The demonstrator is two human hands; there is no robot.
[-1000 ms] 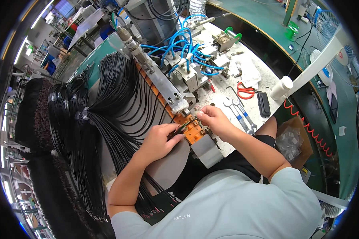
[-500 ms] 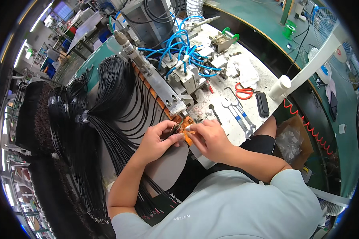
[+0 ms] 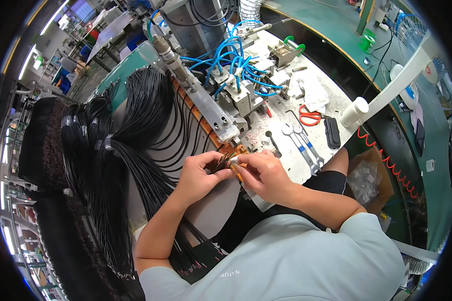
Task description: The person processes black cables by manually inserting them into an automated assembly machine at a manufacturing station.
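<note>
Black wire ends (image 3: 221, 163) sit pinched in your left hand (image 3: 202, 173), pointing rightward at your right hand (image 3: 262, 173), whose fingertips grip a small white piece (image 3: 234, 158).

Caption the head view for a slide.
Both hands, left hand and right hand, pinch a small dark part beside black wire bundles.

Both forearms rise bare from the lower edge and converge at mid-frame, elbows bent. The left hand (image 3: 198, 175) curls palm-inward, fingers pinched together at the tips. The right hand (image 3: 263, 173) faces it knuckles-up, fingertips meeting the left's so the two hands touch.
</note>
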